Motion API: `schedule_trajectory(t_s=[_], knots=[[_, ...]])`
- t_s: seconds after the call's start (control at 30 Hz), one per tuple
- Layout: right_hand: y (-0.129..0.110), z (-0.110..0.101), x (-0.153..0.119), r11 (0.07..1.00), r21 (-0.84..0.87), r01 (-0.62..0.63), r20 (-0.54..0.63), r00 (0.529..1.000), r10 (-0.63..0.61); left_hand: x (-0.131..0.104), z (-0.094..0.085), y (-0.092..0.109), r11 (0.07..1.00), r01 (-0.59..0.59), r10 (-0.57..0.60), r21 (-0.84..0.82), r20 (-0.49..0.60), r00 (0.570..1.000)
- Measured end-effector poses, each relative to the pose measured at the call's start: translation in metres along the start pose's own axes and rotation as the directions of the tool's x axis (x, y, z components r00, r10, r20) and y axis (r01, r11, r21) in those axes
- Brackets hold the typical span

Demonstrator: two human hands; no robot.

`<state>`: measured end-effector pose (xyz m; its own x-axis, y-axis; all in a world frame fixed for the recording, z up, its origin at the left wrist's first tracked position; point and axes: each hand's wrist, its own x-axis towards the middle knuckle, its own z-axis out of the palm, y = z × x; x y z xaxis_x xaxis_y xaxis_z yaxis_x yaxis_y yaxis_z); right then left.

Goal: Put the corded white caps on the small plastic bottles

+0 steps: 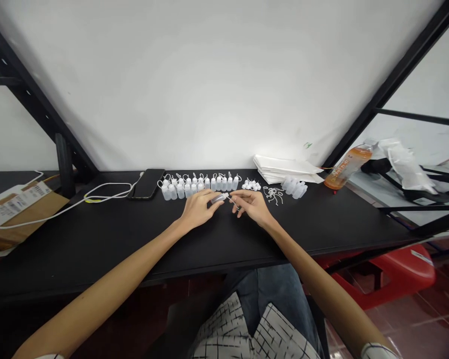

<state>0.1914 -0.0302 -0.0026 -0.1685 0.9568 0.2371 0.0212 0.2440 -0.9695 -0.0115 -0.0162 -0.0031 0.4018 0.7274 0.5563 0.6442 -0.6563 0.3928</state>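
My left hand (196, 208) is closed around a small translucent squeeze bottle (217, 198), tilted with its white cap end toward the right. Close beside that cap, my right hand (255, 204) pinches a thin white strap (233, 203); whether the strap is joined to the bottle cannot be made out. Behind my hands, several capped bottles (181, 190) with looped straps stand in rows. Small white caps (251, 185) lie in a pile beyond my right hand. To their right are loose white straps (273, 195) and a group of translucent bottles (294, 187).
White paper sheets (284, 167) are stacked by the wall. A drink bottle with orange liquid (347, 167) stands at the right. A phone (148, 183), a white cable (108, 185) and a brown package (22, 214) lie to the left. A red stool (404, 274) is below the table.
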Motion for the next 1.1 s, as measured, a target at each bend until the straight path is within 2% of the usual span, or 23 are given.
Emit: schedule_trajectory(t_s=[0.07,0.13,0.23,0.33,0.43,0.5,0.6,0.7,0.83,0.97,1.1], knots=[[0.002,-0.007,0.001,0.986,-0.154,0.07,-0.172,0.98,-0.097,0.001,0.0,-0.002,0.998,0.055,-0.055,-0.034,0.02,0.998],[0.003,-0.017,0.003,0.925,-0.361,0.122,-0.3,0.923,-0.239,0.001,0.0,-0.004,0.994,0.085,-0.083,-0.064,0.026,0.996],[0.005,-0.036,0.005,0.76,-0.643,0.094,-0.346,0.85,-0.398,0.002,-0.001,-0.004,0.982,0.121,-0.113,-0.145,0.066,0.991],[0.008,-0.05,0.009,0.591,-0.807,-0.024,-0.333,0.844,-0.42,0.002,-0.001,-0.003,0.962,0.138,-0.114,-0.237,0.113,0.987],[0.012,-0.055,0.012,0.485,-0.86,-0.158,-0.365,0.856,-0.368,0.002,-0.003,-0.002,0.949,0.147,-0.117,-0.279,0.119,0.986],[0.015,-0.054,0.013,0.432,-0.878,-0.206,-0.367,0.869,-0.332,0.002,-0.004,-0.001,0.938,0.151,-0.117,-0.313,0.126,0.985],[0.017,-0.052,0.015,0.362,-0.899,-0.246,-0.352,0.898,-0.265,0.002,-0.003,-0.001,0.917,0.152,-0.103,-0.369,0.148,0.984],[0.019,-0.052,0.017,0.303,-0.909,-0.288,-0.361,0.906,-0.222,0.001,-0.002,-0.003,0.911,0.15,-0.094,-0.385,0.161,0.982],[0.021,-0.056,0.02,0.235,-0.936,-0.263,-0.31,0.93,-0.199,0.001,0.0,-0.005,0.913,0.145,-0.084,-0.38,0.171,0.982],[0.021,-0.056,0.021,0.237,-0.944,-0.228,-0.281,0.934,-0.22,0.001,0.002,-0.006,0.918,0.146,-0.083,-0.369,0.181,0.98],[0.018,-0.057,0.02,0.332,-0.918,-0.218,-0.317,0.906,-0.28,0.0,0.003,-0.008,0.881,0.181,-0.089,-0.437,0.222,0.971]])
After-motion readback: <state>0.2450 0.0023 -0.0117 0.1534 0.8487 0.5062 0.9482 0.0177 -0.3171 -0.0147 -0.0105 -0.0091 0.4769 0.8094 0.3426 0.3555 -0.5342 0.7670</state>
